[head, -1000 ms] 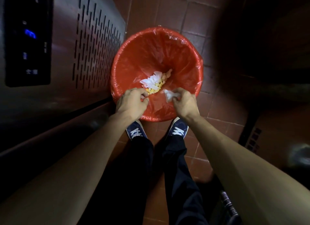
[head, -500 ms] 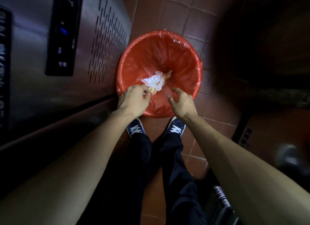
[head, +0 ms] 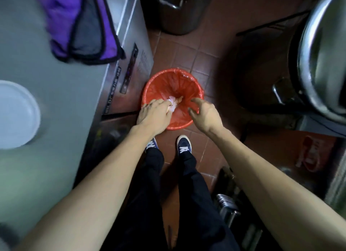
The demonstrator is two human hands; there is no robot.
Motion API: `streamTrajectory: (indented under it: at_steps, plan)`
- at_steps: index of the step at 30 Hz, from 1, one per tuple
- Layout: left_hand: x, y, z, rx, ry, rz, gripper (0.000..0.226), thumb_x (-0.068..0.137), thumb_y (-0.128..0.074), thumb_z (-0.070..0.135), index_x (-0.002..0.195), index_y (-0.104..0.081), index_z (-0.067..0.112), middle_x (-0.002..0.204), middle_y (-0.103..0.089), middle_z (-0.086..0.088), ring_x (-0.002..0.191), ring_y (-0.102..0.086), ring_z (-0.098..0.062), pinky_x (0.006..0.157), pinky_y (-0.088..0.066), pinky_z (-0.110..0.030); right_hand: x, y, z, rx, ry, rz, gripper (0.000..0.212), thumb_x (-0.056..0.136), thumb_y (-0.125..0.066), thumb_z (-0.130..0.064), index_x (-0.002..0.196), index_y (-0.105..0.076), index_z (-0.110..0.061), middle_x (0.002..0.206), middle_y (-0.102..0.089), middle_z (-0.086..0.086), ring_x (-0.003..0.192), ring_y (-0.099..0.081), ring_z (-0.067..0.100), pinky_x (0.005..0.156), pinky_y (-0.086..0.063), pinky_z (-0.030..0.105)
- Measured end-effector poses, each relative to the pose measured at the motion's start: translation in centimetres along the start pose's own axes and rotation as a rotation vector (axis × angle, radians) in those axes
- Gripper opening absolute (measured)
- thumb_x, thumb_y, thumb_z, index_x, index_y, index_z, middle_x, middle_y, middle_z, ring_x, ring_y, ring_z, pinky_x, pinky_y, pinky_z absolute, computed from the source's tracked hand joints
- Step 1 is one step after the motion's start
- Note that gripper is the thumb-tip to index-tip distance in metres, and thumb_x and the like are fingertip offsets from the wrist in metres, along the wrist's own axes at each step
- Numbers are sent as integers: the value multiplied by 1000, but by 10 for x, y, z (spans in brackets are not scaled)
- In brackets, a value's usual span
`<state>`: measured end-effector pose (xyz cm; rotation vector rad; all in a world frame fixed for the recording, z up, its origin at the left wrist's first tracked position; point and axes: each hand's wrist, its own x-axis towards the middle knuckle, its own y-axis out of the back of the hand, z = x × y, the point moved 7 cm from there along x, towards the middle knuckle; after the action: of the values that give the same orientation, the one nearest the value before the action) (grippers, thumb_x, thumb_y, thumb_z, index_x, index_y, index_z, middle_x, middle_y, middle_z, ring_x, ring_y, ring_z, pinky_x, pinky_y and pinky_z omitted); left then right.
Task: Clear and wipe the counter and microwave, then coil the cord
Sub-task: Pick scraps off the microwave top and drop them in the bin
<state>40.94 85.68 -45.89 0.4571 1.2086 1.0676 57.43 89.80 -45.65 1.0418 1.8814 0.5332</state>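
Observation:
A red bin point(head: 194, 82) lined with a red bag stands on the tiled floor beside the steel counter point(head: 56, 101). White crumpled paper and yellowish scraps point(head: 174, 104) lie inside it. My left hand point(head: 153, 114) hangs over the bin's near left rim with fingers relaxed and holds nothing that I can see. My right hand point(head: 204, 114) hovers over the near right rim, fingers loosely curled and empty. A purple and grey cloth point(head: 61, 16) lies on the counter's far part. A white plate point(head: 15, 114) sits at the counter's left edge.
A steel stockpot point(head: 177, 13) stands on the floor beyond the bin. A large steel vessel point(head: 322, 54) fills the upper right. My feet in blue shoes point(head: 184, 147) stand just before the bin. A metal coil-like part point(head: 225, 202) lies at lower right.
My right hand let the white paper fall into the bin and is now empty. Both hands have come up from the bin, and the view has pulled back, bringing the countertop, cloth and plate into sight.

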Motion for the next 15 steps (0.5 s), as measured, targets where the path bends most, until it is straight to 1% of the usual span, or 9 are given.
streamTrajectory:
  at_steps: [2, 5, 8, 12, 13, 15]
  plan:
    - [-18, 26, 13, -6, 9, 51, 35, 98, -51, 34, 131, -58, 28, 129, -61, 0, 121, -53, -27, 102, -39, -42, -11, 26, -24, -3, 101, 25, 33, 91, -61, -20, 123, -66, -12, 122, -68, 9, 111, -63, 32, 93, -52, 41]
    - [-46, 63, 33, -23, 29, 123, 35, 98, -52, 35, 132, -57, 27, 131, -61, 1, 120, -54, -25, 103, -41, -43, -29, 65, -53, -35, 234, 74, 29, 89, -63, -19, 116, -69, -12, 113, -71, 7, 103, -64, 31, 84, -52, 38]
    - [-81, 108, 47, -45, 63, 211, 39, 97, -53, 38, 134, -57, 26, 133, -61, 1, 123, -53, -25, 106, -40, -46, -47, 104, -83, -64, 357, 119, 21, 87, -62, -21, 106, -70, -14, 103, -70, 3, 94, -65, 31, 77, -54, 39]
    - [-140, 177, 56, -104, 103, 415, 38, 98, -55, 38, 132, -60, 23, 128, -63, -1, 121, -54, -26, 103, -42, -45, -77, 152, -128, -49, 516, 189, 22, 88, -62, -16, 108, -70, -12, 108, -71, 6, 99, -66, 30, 83, -54, 40]
    - [-154, 192, 56, -103, 117, 461, 37, 97, -56, 38, 131, -60, 22, 127, -64, -2, 121, -54, -27, 102, -43, -44, -84, 161, -142, -50, 566, 198, 21, 87, -60, -16, 105, -71, -11, 107, -71, 6, 99, -66, 30, 82, -54, 41]
    - [-184, 217, 52, -82, 165, 519, 37, 97, -57, 38, 130, -61, 22, 127, -64, -2, 122, -53, -27, 100, -43, -42, -96, 170, -176, -108, 678, 181, 22, 86, -55, -22, 98, -71, -12, 101, -70, 5, 94, -66, 31, 77, -54, 42]
